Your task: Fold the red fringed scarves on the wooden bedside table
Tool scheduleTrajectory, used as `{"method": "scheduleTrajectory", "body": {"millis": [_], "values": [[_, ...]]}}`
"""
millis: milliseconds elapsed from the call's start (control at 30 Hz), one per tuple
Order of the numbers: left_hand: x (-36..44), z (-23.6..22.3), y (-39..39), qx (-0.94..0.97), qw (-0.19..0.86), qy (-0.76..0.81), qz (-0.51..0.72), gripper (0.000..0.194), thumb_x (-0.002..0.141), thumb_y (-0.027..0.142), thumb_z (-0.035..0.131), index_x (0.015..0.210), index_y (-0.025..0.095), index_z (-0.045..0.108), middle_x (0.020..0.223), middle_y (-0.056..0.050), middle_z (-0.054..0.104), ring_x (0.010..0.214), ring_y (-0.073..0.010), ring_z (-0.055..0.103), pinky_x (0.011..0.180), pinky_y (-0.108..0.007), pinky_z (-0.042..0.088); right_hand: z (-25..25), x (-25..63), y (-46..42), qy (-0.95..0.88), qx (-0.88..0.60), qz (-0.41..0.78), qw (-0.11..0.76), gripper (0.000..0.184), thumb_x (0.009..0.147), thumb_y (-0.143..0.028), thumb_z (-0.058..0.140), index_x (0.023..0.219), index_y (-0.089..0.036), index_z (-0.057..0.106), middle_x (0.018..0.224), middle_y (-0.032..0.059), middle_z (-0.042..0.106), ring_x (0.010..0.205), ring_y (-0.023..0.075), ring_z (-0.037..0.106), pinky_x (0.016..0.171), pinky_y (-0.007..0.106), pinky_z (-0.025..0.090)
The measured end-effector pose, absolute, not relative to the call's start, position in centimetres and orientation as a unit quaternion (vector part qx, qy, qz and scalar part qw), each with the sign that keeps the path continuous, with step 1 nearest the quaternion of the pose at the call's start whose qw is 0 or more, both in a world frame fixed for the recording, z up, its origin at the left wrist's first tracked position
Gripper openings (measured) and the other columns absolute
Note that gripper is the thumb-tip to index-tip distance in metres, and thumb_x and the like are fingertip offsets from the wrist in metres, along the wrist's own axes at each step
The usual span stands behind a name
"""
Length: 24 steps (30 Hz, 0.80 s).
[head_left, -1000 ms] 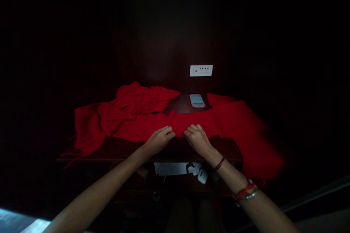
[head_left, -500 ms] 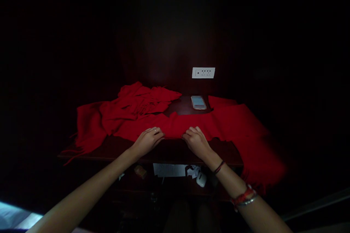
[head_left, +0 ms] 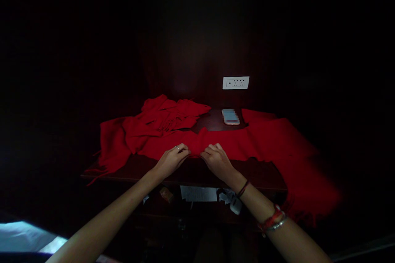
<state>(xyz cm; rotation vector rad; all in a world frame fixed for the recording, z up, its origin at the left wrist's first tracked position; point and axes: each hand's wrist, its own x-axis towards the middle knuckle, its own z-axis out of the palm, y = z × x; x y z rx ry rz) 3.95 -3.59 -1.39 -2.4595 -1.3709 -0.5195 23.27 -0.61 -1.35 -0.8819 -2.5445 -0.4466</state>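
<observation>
A long red scarf (head_left: 265, 139) lies across a dark wooden table (head_left: 262, 174), bunched in folds at the back left and hanging off the right edge. My left hand (head_left: 172, 159) and my right hand (head_left: 217, 159) sit side by side at the scarf's near edge in the middle. Both have their fingers curled and pinching the red cloth. My right wrist wears bracelets, and a ring shows on my left hand.
A phone (head_left: 231, 116) lies on the table behind the scarf. A white wall socket (head_left: 235, 83) is above it. Papers and small white items (head_left: 199, 193) sit on a shelf under the tabletop. The surroundings are very dark.
My hands have drawn closer together along the scarf's near edge, gathering the cloth between them. The view has shifted a little to the left.
</observation>
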Motion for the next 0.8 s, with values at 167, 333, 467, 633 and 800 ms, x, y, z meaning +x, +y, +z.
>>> {"method": "scheduleTrajectory", "body": {"millis": [167,333,467,633,800], "values": [[3.3,-1.5,-3.7,-0.831,0.119,-0.509,-0.189,0.031,0.074,0.008,0.040,0.103,0.019,0.042,0.098,-0.004,0.046,0.086,-0.0131,0.047,0.074,-0.023,0.039,-1.5,23.7,-0.6,-0.895,-0.358,-0.154,0.216,0.018,0.079,-0.015,0.039,0.071,-0.018,0.055,0.068,0.0025,0.054,0.071,0.0145,0.040,0.065,0.028,0.022],[2.0,-1.5,-4.3,-0.840,0.151,-0.505,-0.130,0.022,0.077,0.011,0.038,0.095,0.018,0.048,0.086,-0.004,0.051,0.080,-0.0146,0.049,0.073,-0.026,0.039,-1.3,24.1,-0.8,-0.887,-0.373,-0.167,0.215,0.016,0.078,-0.014,0.040,0.072,-0.017,0.054,0.070,0.0032,0.054,0.071,0.0153,0.040,0.064,0.029,0.022],[0.8,-1.2,-4.7,-0.838,0.147,-0.510,-0.127,0.028,0.076,0.009,0.038,0.101,0.019,0.045,0.092,-0.004,0.051,0.084,-0.0143,0.048,0.074,-0.025,0.039,-1.2,24.0,-0.8,-0.886,-0.372,-0.170,0.221,0.017,0.078,-0.013,0.039,0.075,-0.018,0.055,0.071,0.0035,0.054,0.072,0.0155,0.040,0.065,0.029,0.022],[-0.7,-0.8,-4.1,-0.820,0.164,-0.538,-0.106,0.038,0.069,0.003,0.041,0.104,0.018,0.044,0.091,-0.005,0.053,0.086,-0.0172,0.048,0.078,-0.030,0.037,-1.2,24.1,-0.9,-0.889,-0.358,-0.171,0.229,0.017,0.078,-0.014,0.040,0.076,-0.018,0.056,0.070,0.0033,0.053,0.071,0.0153,0.040,0.065,0.028,0.022],[-1.7,-0.1,-3.8,-0.807,0.199,-0.551,-0.074,0.028,0.070,0.004,0.037,0.091,0.018,0.050,0.086,-0.005,0.049,0.080,-0.0156,0.049,0.070,-0.025,0.041,-1.1,24.2,-1.0,-0.888,-0.358,-0.177,0.227,0.017,0.079,-0.014,0.039,0.077,-0.017,0.056,0.071,0.0038,0.054,0.072,0.0154,0.041,0.065,0.028,0.022]]}}
